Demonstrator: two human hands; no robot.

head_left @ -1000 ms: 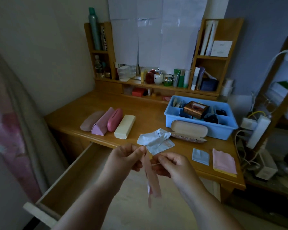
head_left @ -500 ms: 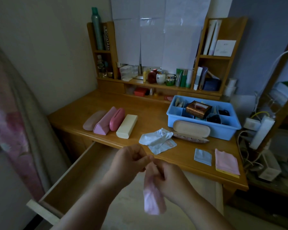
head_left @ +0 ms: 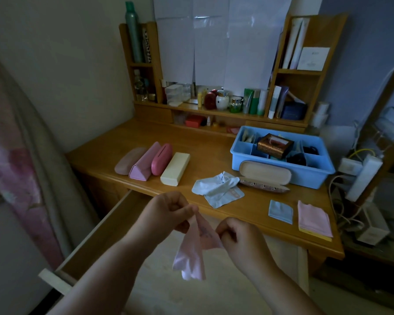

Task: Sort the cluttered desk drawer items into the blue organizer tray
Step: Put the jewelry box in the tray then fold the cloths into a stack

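Pink cloth (head_left: 192,248) between both hands' fingers (head_left: 187,211)

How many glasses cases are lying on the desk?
5. Four lie side by side at left: mauve case, pink triangular case, rose case, cream case. An open beige case leans against the tray.

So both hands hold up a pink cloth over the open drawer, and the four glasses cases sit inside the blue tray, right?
Not quite. The head view shows the four glasses cases in a row on the desktop, left of the blue tray. Both the left hand and right hand do hold the pink cloth.
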